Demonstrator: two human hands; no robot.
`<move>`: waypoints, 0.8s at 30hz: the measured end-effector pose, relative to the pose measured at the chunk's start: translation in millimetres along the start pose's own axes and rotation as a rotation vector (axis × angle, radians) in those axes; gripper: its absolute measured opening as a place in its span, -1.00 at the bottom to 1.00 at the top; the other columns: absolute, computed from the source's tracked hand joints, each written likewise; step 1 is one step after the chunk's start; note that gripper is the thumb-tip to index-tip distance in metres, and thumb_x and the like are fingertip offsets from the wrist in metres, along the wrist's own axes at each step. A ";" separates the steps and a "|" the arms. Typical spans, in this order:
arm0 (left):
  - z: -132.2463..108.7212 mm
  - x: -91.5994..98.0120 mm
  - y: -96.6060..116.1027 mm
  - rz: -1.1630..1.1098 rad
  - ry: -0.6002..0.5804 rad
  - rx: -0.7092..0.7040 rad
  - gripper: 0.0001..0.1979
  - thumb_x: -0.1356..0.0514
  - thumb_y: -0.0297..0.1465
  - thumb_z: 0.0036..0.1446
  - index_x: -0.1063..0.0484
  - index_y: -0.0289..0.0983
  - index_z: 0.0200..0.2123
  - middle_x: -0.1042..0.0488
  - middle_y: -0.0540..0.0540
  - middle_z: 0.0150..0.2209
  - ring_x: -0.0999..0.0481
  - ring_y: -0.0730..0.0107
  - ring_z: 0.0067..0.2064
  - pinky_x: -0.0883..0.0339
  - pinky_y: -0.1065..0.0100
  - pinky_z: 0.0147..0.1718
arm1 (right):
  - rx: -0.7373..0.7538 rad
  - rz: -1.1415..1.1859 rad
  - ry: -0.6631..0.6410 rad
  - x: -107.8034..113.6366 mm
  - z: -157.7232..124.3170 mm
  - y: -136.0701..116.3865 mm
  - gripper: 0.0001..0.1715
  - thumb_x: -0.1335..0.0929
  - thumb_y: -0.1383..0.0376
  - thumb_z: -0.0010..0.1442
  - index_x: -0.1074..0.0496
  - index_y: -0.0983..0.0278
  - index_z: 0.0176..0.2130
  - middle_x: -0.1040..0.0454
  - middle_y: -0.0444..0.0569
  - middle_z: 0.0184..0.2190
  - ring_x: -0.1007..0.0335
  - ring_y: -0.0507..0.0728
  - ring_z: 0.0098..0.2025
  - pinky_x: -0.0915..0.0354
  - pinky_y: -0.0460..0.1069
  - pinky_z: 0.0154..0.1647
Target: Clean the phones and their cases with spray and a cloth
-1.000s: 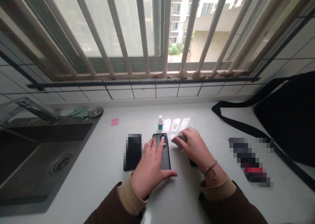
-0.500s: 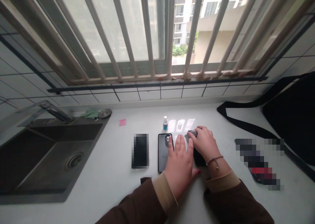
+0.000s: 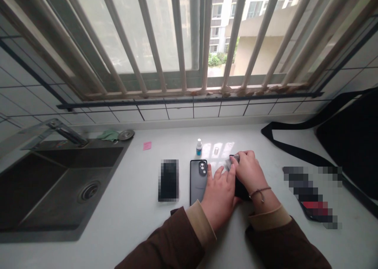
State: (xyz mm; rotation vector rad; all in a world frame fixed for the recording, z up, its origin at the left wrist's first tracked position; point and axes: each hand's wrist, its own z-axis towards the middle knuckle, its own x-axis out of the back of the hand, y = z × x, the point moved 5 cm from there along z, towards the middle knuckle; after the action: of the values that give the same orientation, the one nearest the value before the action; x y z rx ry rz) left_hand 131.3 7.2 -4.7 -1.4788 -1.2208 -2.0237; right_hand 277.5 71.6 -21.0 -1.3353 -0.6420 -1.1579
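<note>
My right hand (image 3: 250, 170) is closed, its fingertips pinching a thin greyish-white cloth (image 3: 228, 164) at the far end of a flat black object (image 3: 241, 189) that looks like a phone. Most of that object is hidden under my hands. Along its left side rests my left hand (image 3: 219, 193), fingers apart and slightly bent, with the thumb by its near edge. Just left of my left hand lies a dark translucent phone case (image 3: 196, 184) with round camera cutouts. Beyond the case stands a small white bottle (image 3: 199, 147) with a blue label, and a small whitish cap (image 3: 216, 151) lies to its right.
A blurred-out dark phone-like object (image 3: 168, 181) lies left of the case, with a pink paper (image 3: 147, 145) behind it. The sink (image 3: 73, 233) is at left. On the right are a black bag (image 3: 351, 143) with its strap and another blurred dark item (image 3: 310, 198).
My left hand has shifted right, off the phone case and closer to the black object, its fingers bending more. My right hand and the cloth have moved slightly right.
</note>
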 end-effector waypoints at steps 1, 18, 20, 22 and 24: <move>-0.2 -0.5 -0.1 -0.014 0.005 -0.008 0.03 -0.34 -0.22 0.27 0.21 -0.32 0.57 -0.42 -0.40 0.32 -0.17 -0.21 0.48 0.46 -0.39 0.48 | -0.002 0.019 0.014 2.3 0.4 -0.3 -0.69 -0.35 0.15 0.43 -0.57 0.33 -0.10 -0.41 0.24 -0.01 -0.50 0.28 -0.15 -0.39 0.13 -0.04; -16.0 19.8 -14.3 -1.558 -0.080 0.293 -0.38 -0.37 -0.24 0.26 -0.35 -0.28 0.31 -0.55 -0.33 0.11 -0.58 -0.06 0.13 -0.44 0.02 0.12 | -0.065 0.695 0.229 47.6 -31.3 -39.6 -0.46 -0.35 -0.18 0.37 -0.50 0.24 -0.15 -0.57 0.01 -0.29 -0.48 0.22 -0.28 -0.38 0.08 -0.16; -21.9 16.5 -16.6 -1.776 -0.149 0.380 -0.37 -0.35 -0.30 0.26 -0.29 -0.22 0.34 -0.58 -0.30 0.07 -0.66 -0.01 0.00 -0.50 0.04 0.02 | -0.047 0.724 0.200 45.7 -39.9 -49.5 -0.48 -0.37 -0.17 0.36 -0.50 0.22 -0.16 -0.57 -0.01 -0.29 -0.47 0.20 -0.30 -0.37 0.06 -0.20; -28.9 15.3 -20.4 -1.882 -0.211 0.440 -0.32 -0.34 -0.34 0.27 -0.19 -0.12 0.39 -0.59 -0.27 0.05 -0.71 0.02 -0.12 -0.53 0.03 -0.07 | -0.032 0.743 0.170 43.4 -44.4 -55.3 -0.50 -0.38 -0.16 0.37 -0.50 0.22 -0.17 -0.57 -0.02 -0.29 -0.47 0.18 -0.31 -0.36 0.05 -0.22; -34.8 17.1 -24.8 -1.932 -0.262 0.471 -0.31 -0.31 -0.34 0.31 -0.13 -0.06 0.42 -0.60 -0.26 0.03 -0.73 -0.01 -0.16 -0.55 -0.02 -0.11 | -0.025 0.760 0.143 42.0 -45.4 -57.4 -0.51 -0.37 -0.15 0.38 -0.50 0.22 -0.17 -0.57 -0.03 -0.31 -0.46 0.17 -0.32 -0.36 0.04 -0.24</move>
State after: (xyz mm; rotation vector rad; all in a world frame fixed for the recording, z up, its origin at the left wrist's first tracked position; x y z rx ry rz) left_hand 86.4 -3.2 -3.0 0.1139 -3.6447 -1.7154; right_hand 229.4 25.8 31.1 -1.3275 0.0099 -0.6253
